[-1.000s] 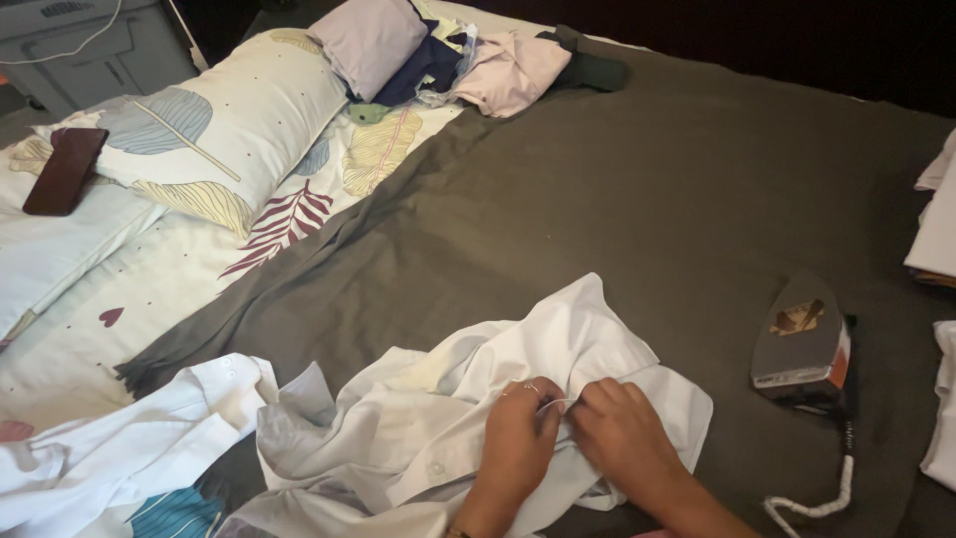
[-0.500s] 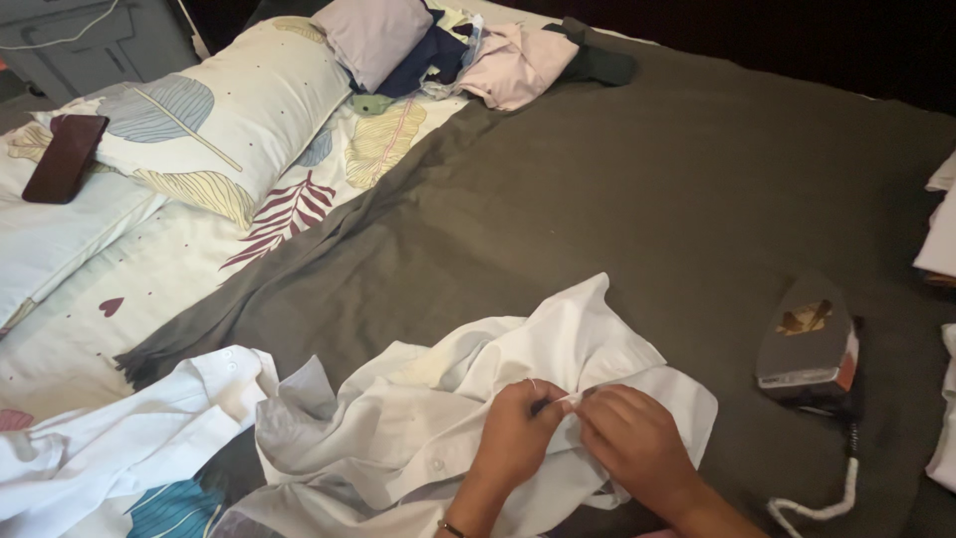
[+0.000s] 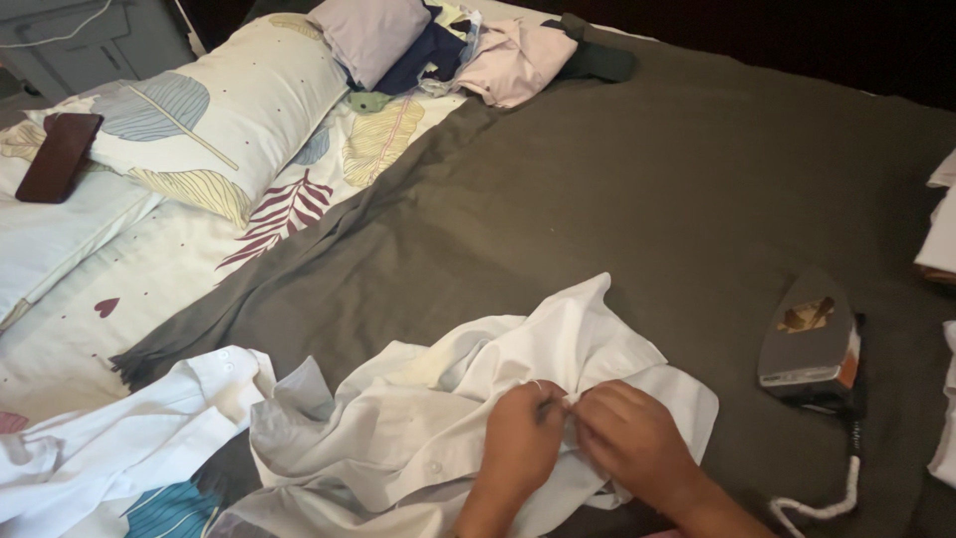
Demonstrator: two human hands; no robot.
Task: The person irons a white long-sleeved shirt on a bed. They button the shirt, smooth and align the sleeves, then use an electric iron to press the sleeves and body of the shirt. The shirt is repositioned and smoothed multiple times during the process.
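Two hands work a crumpled white shirt (image 3: 468,399) on a bed spread with a dark olive blanket (image 3: 637,169): left hand (image 3: 520,438) and right hand (image 3: 629,438) pinch the cloth together, fingertips meeting. An iron (image 3: 809,344) rests on its side nearby, beside a leaf-print pillow (image 3: 214,120) and folded clothes (image 3: 468,50).

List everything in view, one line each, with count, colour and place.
white shirt: one, white, crumpled on the blanket under both hands
second white garment: one, white, lower left
iron: one, grey, resting on the blanket at right
blanket: one, dark olive-grey, spread over the bed
pillow: one, leaf print, upper left
phone: one, dark maroon, far left
folded clothes: pile, mixed colours, top
left hand: pinching shirt fabric
right hand: pinching shirt fabric
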